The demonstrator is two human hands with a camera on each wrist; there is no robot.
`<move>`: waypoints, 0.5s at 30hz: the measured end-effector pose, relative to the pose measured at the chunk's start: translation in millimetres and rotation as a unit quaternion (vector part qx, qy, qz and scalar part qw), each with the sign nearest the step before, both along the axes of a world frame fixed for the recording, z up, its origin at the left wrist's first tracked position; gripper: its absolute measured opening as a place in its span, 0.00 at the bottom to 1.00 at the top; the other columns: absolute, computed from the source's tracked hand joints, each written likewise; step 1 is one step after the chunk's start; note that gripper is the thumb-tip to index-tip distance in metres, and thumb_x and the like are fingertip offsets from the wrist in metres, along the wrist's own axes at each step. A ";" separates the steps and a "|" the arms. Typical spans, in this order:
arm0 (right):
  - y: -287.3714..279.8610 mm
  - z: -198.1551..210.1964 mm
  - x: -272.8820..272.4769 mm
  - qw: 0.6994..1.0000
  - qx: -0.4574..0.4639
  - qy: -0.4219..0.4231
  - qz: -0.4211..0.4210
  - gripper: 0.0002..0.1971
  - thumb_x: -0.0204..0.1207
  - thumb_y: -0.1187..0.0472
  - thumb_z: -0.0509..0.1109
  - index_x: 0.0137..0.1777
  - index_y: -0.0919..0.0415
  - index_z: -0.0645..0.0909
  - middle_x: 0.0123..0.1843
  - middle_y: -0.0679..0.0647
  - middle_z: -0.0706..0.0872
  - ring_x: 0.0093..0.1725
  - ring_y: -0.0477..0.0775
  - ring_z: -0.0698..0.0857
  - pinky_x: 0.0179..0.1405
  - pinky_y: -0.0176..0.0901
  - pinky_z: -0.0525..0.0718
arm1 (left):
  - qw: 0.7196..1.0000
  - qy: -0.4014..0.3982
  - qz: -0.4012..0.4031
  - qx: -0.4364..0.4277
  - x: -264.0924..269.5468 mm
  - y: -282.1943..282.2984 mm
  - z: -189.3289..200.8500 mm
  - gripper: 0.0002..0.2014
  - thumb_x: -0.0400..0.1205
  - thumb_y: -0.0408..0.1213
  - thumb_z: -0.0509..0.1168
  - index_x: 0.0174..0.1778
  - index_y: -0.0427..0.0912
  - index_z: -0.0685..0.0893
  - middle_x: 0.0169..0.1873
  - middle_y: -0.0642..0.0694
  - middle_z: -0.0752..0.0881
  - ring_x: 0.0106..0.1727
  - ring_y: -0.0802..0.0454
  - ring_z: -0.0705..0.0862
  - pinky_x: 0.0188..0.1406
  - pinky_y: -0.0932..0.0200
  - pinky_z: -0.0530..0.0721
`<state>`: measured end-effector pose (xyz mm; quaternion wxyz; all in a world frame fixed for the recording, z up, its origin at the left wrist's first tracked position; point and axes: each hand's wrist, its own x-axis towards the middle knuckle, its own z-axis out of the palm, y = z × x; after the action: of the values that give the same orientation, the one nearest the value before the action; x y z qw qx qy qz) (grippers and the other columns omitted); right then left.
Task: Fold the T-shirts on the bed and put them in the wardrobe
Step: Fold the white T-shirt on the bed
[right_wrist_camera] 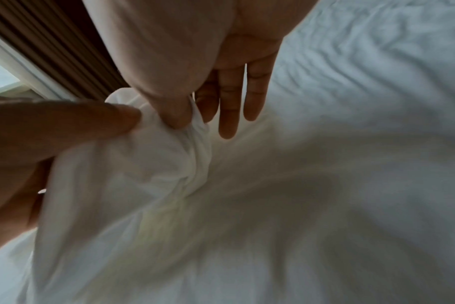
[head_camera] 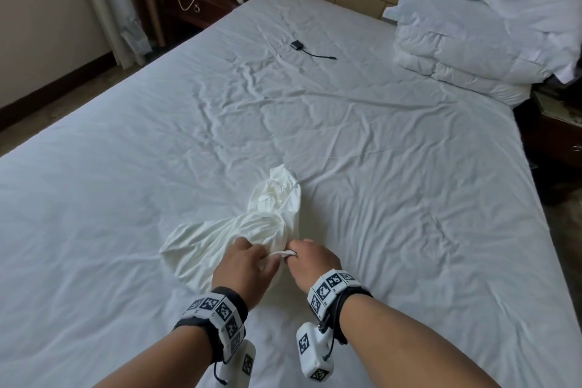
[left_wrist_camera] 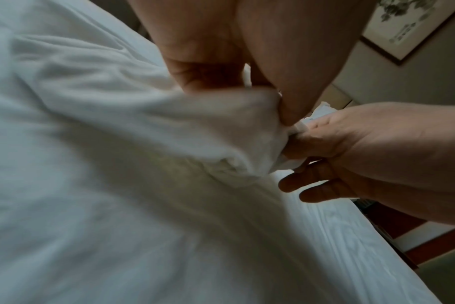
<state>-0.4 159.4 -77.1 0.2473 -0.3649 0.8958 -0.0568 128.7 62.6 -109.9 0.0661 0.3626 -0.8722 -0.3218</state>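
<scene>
Plainly a soft, light thing to handle: white T-shirt (head_camera: 248, 224), crumpled in a twisted heap on the bed (head_camera: 378, 167), near the front edge, limp and without any stiffness of its own. Held at one bunched edge by both hands, close together. Left hand (head_camera: 244, 268) pinching a fold between thumb and fingers (left_wrist_camera: 294, 107); right hand (head_camera: 310, 261) pinching the same hem just beside it, thumb and forefinger clamped on the cloth, the other fingers (right_wrist_camera: 229, 107) straight and spread free.

Likely to sag and drag along the sheet rather than lift as one piece, and to slide easily, white on white, so easy to lose an edge. Not fragile; no risk from a firm pinch. Best taken by the hem or shoulder seams, hands drawn apart to spread it flat before any fold. Folding not yet begun, by the look of the heap. Wardrobe not in view.

Elsewhere on the bed: pillows (head_camera: 504, 9) stacked at the head, and a small black device with cable (head_camera: 297, 46), well apart from the shirt.
</scene>
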 end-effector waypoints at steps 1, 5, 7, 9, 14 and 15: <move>4.0 -0.6 1.3 1.000 -0.012 0.001 -0.011 0.10 0.85 0.52 0.57 0.54 0.50 0.80 0.53 0.53 0.83 0.52 0.62 0.85 0.45 0.47 0.77 | 1.000 0.012 0.006 -0.014 -3.0 3.6 0.6 0.21 0.77 0.66 0.57 0.33 0.53 0.80 0.43 0.54 0.74 0.46 0.53 0.76 0.45 0.57 0.77; 22.1 0.4 -5.2 0.996 -0.055 -0.008 -0.069 0.13 0.85 0.53 0.56 0.58 0.47 0.82 0.56 0.51 0.81 0.53 0.59 0.84 0.48 0.47 0.79 | 0.999 -0.015 -0.034 -0.032 -15.9 19.0 -2.3 0.19 0.75 0.62 0.61 0.49 0.51 0.81 0.50 0.51 0.77 0.53 0.45 0.77 0.53 0.51 0.79; 30.3 3.5 -12.3 0.992 -0.070 -0.030 -0.097 0.15 0.84 0.55 0.55 0.59 0.47 0.83 0.59 0.50 0.81 0.54 0.59 0.84 0.52 0.48 0.81 | 0.997 -0.036 -0.057 -0.036 -20.3 24.5 -1.8 0.14 0.78 0.55 0.65 0.55 0.53 0.79 0.52 0.51 0.78 0.55 0.45 0.79 0.53 0.51 0.79; 39.0 7.2 -17.2 0.988 -0.084 -0.049 -0.124 0.14 0.83 0.56 0.54 0.56 0.51 0.83 0.58 0.52 0.82 0.54 0.58 0.84 0.56 0.51 0.82 | 0.998 -0.022 -0.055 -0.021 -23.3 29.4 -0.7 0.07 0.83 0.50 0.62 0.55 0.55 0.78 0.49 0.52 0.82 0.52 0.45 0.83 0.49 0.50 0.81; 60.7 10.8 -32.4 0.943 -0.201 -0.080 -0.253 0.15 0.85 0.55 0.55 0.62 0.51 0.82 0.60 0.51 0.88 0.58 0.59 0.85 0.56 0.47 0.82 | 0.994 0.088 -0.056 0.046 -39.7 47.6 9.2 0.09 0.90 0.49 0.56 0.49 0.55 0.80 0.39 0.56 0.85 0.43 0.49 0.84 0.45 0.52 0.80; 63.8 9.2 -34.2 0.931 -0.226 -0.084 -0.274 0.14 0.85 0.55 0.55 0.62 0.50 0.81 0.61 0.50 0.88 0.58 0.58 0.85 0.56 0.47 0.81 | 0.991 0.107 -0.053 0.062 -43.3 51.6 11.1 0.09 0.89 0.49 0.57 0.49 0.55 0.82 0.39 0.56 0.85 0.43 0.51 0.84 0.46 0.53 0.80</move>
<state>-34.7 223.2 -67.9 0.2072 -0.1456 0.9006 -0.3533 85.4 114.2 -98.8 0.1193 0.2831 -0.8563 -0.4152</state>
